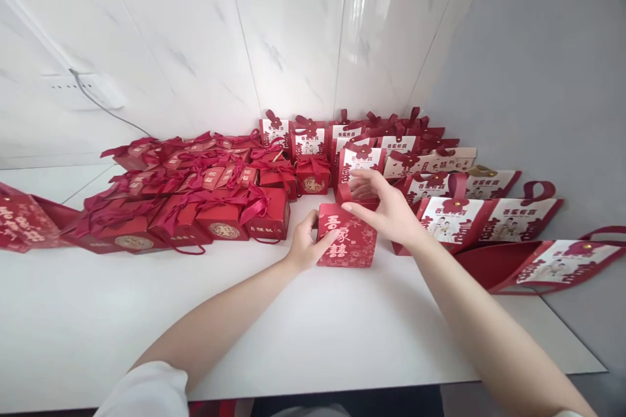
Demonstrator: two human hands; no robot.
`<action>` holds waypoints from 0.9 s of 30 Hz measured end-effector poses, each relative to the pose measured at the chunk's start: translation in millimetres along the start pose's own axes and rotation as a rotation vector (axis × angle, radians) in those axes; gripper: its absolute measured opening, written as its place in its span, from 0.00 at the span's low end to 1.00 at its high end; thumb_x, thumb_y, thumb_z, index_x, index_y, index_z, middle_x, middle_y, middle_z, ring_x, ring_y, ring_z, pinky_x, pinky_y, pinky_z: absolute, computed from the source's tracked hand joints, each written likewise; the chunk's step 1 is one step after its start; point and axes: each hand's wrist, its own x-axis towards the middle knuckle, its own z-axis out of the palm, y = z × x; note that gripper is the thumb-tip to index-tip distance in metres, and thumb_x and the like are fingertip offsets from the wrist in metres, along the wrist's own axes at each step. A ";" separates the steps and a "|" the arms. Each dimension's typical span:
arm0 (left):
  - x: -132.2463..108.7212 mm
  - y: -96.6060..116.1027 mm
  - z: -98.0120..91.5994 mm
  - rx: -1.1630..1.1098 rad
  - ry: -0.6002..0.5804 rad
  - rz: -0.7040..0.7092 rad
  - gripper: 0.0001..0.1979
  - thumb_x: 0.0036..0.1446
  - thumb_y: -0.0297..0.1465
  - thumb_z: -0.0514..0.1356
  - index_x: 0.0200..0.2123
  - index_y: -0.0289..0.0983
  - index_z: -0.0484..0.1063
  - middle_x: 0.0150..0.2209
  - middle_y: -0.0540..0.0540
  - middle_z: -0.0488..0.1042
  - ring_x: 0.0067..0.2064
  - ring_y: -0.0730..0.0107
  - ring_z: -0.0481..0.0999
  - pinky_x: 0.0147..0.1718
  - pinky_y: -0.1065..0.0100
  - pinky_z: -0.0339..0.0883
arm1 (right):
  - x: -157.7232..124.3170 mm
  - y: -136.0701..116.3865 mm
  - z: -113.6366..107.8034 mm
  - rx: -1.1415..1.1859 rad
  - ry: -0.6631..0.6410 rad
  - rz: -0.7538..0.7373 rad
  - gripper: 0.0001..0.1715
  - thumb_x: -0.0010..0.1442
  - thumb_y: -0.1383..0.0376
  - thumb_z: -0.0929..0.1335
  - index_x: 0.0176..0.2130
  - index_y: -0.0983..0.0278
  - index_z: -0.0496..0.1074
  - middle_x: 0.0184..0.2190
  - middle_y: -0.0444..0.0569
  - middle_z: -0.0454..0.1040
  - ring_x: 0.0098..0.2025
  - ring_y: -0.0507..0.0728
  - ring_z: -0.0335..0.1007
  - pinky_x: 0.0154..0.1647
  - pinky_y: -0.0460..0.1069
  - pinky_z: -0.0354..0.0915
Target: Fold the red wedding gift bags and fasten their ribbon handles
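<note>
In the middle of the white table, a red gift bag (359, 244) with white lettering stands in front of me. My left hand (309, 241) grips it by its left side, the thumb lying across the front. Over the top right of the bag is my right hand (386, 205), fingers curved and apart from the thumb, with nothing visible between them. A red ribbon handle (345, 193) loops up beside its fingertips. Just behind stands another red bag with a white card (359, 159) and a flower clasp; my right hand hides its lower part.
Several red boxes with ribbon bows (222, 218) are packed on the left. More red bags with white cards (452, 221) fill the right, one leaning at the table's right edge (562, 267). A cable (105, 107) runs down from a wall socket. The tiled wall (293, 32) stands behind.
</note>
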 end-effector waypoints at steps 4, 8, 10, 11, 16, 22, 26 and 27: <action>19.4 27.9 -13.0 0.112 -0.074 -0.014 0.23 0.52 0.38 0.66 0.50 0.37 0.69 0.47 0.42 0.76 0.46 0.62 0.77 0.48 0.64 0.69 | 35.2 -32.6 -21.2 -0.297 -0.291 -0.083 0.04 0.60 0.64 0.67 0.34 0.59 0.74 0.32 0.43 0.79 0.33 0.55 0.75 0.38 0.51 0.68; 45.9 70.1 -27.7 0.370 -0.381 -0.056 0.19 0.50 0.41 0.67 0.44 0.37 0.75 0.39 0.47 0.78 0.39 0.64 0.76 0.38 0.67 0.67 | 52.0 -47.6 -28.7 -0.415 -0.372 -0.058 0.03 0.57 0.63 0.69 0.31 0.59 0.73 0.28 0.42 0.78 0.28 0.54 0.72 0.31 0.50 0.65; 55.8 84.4 -30.7 0.473 -0.412 -0.006 0.15 0.52 0.42 0.65 0.35 0.36 0.77 0.29 0.50 0.75 0.32 0.68 0.72 0.33 0.69 0.63 | 54.3 -47.0 -27.5 -0.423 -0.373 -0.057 0.05 0.57 0.61 0.69 0.31 0.59 0.71 0.29 0.43 0.78 0.28 0.54 0.72 0.30 0.50 0.65; 59.6 88.2 -31.0 0.496 -0.386 0.008 0.16 0.53 0.43 0.64 0.32 0.35 0.77 0.26 0.51 0.73 0.30 0.71 0.69 0.31 0.69 0.60 | 54.8 -45.5 -26.6 -0.420 -0.375 -0.056 0.05 0.58 0.61 0.69 0.31 0.59 0.71 0.30 0.44 0.78 0.29 0.55 0.72 0.30 0.50 0.64; 69.7 82.8 -30.8 0.454 -0.364 -0.020 0.16 0.54 0.44 0.62 0.29 0.35 0.74 0.24 0.54 0.68 0.27 0.75 0.62 0.28 0.70 0.55 | 54.4 -34.5 -21.8 -0.396 -0.359 -0.071 0.06 0.61 0.59 0.68 0.36 0.59 0.70 0.32 0.45 0.78 0.31 0.56 0.73 0.33 0.50 0.66; 69.8 83.2 -43.7 0.392 -0.436 -0.097 0.20 0.59 0.45 0.57 0.23 0.36 0.63 0.22 0.54 0.60 0.25 0.76 0.58 0.26 0.70 0.52 | 50.0 -22.0 -17.2 -0.341 -0.308 -0.053 0.22 0.60 0.57 0.69 0.52 0.58 0.63 0.36 0.48 0.79 0.32 0.58 0.75 0.32 0.52 0.67; 67.6 85.5 -54.3 0.457 -0.403 -0.104 0.22 0.57 0.45 0.58 0.21 0.36 0.60 0.21 0.54 0.58 0.24 0.76 0.58 0.25 0.70 0.51 | 48.0 -19.3 -18.4 -0.407 -0.337 -0.128 0.08 0.60 0.60 0.69 0.36 0.58 0.65 0.32 0.45 0.76 0.30 0.56 0.71 0.30 0.50 0.64; 67.6 84.4 -56.0 0.456 -0.384 -0.109 0.21 0.57 0.44 0.59 0.21 0.35 0.62 0.21 0.53 0.60 0.25 0.76 0.60 0.26 0.70 0.53 | 47.9 -18.8 -17.9 -0.429 -0.357 -0.158 0.07 0.60 0.61 0.69 0.33 0.58 0.65 0.31 0.44 0.75 0.30 0.55 0.70 0.30 0.50 0.63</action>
